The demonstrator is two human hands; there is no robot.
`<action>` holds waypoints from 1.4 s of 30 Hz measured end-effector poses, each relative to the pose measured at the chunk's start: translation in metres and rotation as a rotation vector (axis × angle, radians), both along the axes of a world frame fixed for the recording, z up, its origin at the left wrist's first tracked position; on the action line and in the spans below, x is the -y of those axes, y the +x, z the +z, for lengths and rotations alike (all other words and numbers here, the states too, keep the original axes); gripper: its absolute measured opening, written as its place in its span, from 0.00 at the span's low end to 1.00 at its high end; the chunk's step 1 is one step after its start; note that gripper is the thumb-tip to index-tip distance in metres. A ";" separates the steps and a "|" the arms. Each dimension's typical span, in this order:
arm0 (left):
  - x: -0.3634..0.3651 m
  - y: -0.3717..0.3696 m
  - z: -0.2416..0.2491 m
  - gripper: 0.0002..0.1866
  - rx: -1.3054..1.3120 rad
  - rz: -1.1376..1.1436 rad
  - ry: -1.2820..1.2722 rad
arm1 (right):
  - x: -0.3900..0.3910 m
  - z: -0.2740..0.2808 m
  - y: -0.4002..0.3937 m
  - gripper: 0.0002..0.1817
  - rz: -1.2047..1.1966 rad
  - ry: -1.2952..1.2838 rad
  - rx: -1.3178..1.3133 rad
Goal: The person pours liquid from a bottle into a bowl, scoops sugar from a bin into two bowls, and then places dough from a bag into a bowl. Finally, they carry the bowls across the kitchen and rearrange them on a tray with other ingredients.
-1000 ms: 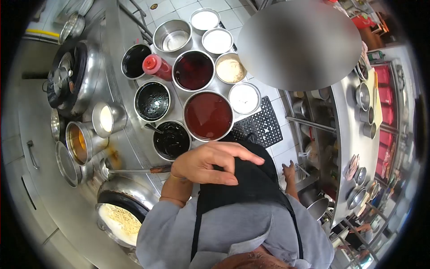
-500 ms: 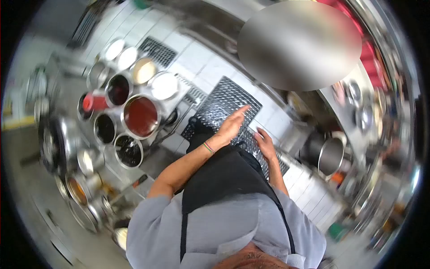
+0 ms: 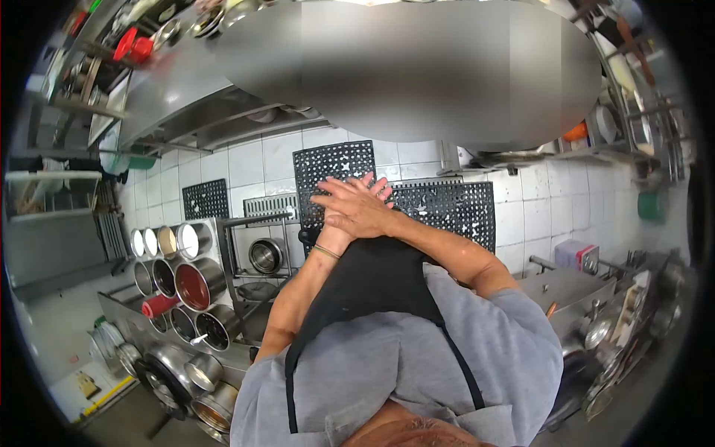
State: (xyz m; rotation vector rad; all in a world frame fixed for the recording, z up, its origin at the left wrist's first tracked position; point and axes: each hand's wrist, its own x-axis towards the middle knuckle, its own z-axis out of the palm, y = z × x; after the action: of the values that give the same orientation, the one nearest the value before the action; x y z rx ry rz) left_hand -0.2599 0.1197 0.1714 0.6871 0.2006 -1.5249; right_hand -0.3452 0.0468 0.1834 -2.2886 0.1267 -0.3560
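My left hand (image 3: 377, 188), with a thin band on its wrist, lies partly hidden under my right hand. Its fingertips stick out past the right hand, stretched and apart. Across its back rests my right hand (image 3: 357, 210), palm down with fingers spread. The two hands touch each other in front of my black apron (image 3: 350, 287), and no object shows in either. Below them on the floor lies a black perforated rubber mat (image 3: 328, 160).
To the left, a steel stand holds several pots, among them one of dark red sauce (image 3: 193, 287). A steel counter (image 3: 175, 93) runs along the far left. Metal bowls (image 3: 266, 255) sit on a low shelf. A large blurred patch hides the top middle.
My hands were apart and have come together, the right laid over the left. The view has turned, so the pots now appear lower left and the counter upper left.
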 end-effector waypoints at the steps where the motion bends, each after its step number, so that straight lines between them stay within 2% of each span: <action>1: 0.009 -0.007 0.004 0.34 -0.031 -0.026 -0.028 | 0.010 0.000 -0.014 0.32 -0.037 -0.048 -0.004; 3: 0.028 -0.018 0.010 0.34 -0.166 -0.082 -0.119 | 0.030 0.002 -0.038 0.33 -0.151 -0.121 -0.027; 6: 0.053 -0.003 0.029 0.35 -0.702 -0.214 -0.441 | 0.058 -0.014 -0.071 0.34 -0.395 -0.166 -0.159; 7: 0.062 0.000 0.044 0.38 -0.241 -0.251 -0.268 | 0.067 -0.026 -0.082 0.34 -0.497 -0.132 -0.228; 8: 0.069 0.003 0.056 0.40 -0.154 -0.235 -0.354 | 0.073 -0.038 -0.094 0.35 -0.602 -0.175 -0.333; 10: 0.090 -0.027 0.116 0.40 0.330 -0.029 -0.173 | 0.080 -0.057 -0.109 0.36 -0.756 0.051 -0.622; 13: 0.087 -0.061 0.087 0.33 1.565 -0.397 -0.479 | 0.063 -0.056 -0.104 0.38 -0.786 1.449 0.065; 14: 0.089 -0.078 0.083 0.31 1.715 -0.451 -0.641 | 0.057 -0.061 -0.099 0.43 -0.415 1.702 0.327; 15: 0.090 -0.093 0.058 0.33 1.911 -0.554 -0.723 | 0.046 -0.055 -0.096 0.41 -0.176 1.950 0.422; 16: 0.087 -0.096 0.034 0.33 2.226 -0.764 -0.828 | 0.036 -0.050 -0.095 0.40 0.089 2.172 0.524; 19: 0.097 -0.084 0.032 0.33 2.090 -0.781 -0.913 | 0.034 -0.077 -0.083 0.44 0.233 2.186 0.736; 22: 0.099 -0.059 0.026 0.33 1.976 -0.758 -0.920 | 0.031 -0.057 -0.087 0.42 -0.305 2.183 0.755; 23: 0.106 -0.054 0.013 0.33 1.949 -0.712 -0.921 | 0.035 -0.071 -0.083 0.40 0.081 2.306 1.032; 26: 0.121 -0.035 -0.006 0.30 1.883 -0.646 -0.854 | 0.044 -0.007 -0.084 0.38 -0.475 2.110 0.673; 27: 0.126 -0.026 -0.010 0.30 1.865 -0.652 -0.814 | 0.043 -0.010 -0.085 0.42 -0.435 2.141 0.593; 29: 0.134 -0.006 -0.031 0.29 1.822 -0.622 -0.673 | 0.041 -0.002 -0.090 0.47 -0.342 2.041 0.519; 30: 0.142 0.005 -0.056 0.29 1.788 -0.580 -0.581 | 0.041 0.012 -0.092 0.48 -0.381 2.065 0.578; 31: 0.151 0.018 -0.100 0.32 1.907 -0.552 -0.527 | 0.040 0.024 -0.101 0.46 -0.353 2.053 0.581; 32: 0.146 0.026 -0.105 0.37 2.022 -0.640 -0.353 | 0.036 0.026 -0.112 0.44 -0.224 2.014 0.751; 33: 0.145 0.033 -0.118 0.41 1.942 -0.734 -0.223 | 0.035 0.044 -0.124 0.43 -0.145 2.043 0.848; 34: 0.144 0.034 -0.137 0.43 1.838 -0.760 -0.109 | 0.029 0.048 -0.137 0.40 -0.200 1.983 0.923; 35: 0.145 0.037 -0.154 0.45 1.786 -0.782 -0.168 | 0.025 0.047 -0.150 0.35 -0.422 1.856 0.918; 36: 0.144 0.030 -0.143 0.47 1.799 -0.876 -0.145 | 0.018 0.046 -0.161 0.31 -0.633 1.734 0.910; 38: 0.146 0.010 -0.142 0.48 1.835 -0.891 -0.256 | 0.011 0.042 -0.182 0.23 -1.062 1.544 0.776; 39: 0.150 -0.001 -0.135 0.47 1.795 -0.913 -0.276 | 0.011 0.049 -0.187 0.21 -1.228 1.543 0.725; 42: 0.163 -0.033 -0.108 0.46 1.699 -0.964 -0.334 | 0.011 0.033 -0.207 0.23 -1.340 1.511 0.723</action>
State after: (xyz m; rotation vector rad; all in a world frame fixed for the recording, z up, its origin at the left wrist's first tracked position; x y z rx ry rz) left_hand -0.2928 -0.0437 0.0632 1.6620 -1.8137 -1.2192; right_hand -0.5520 0.0362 0.2162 -0.2587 1.0940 -1.1711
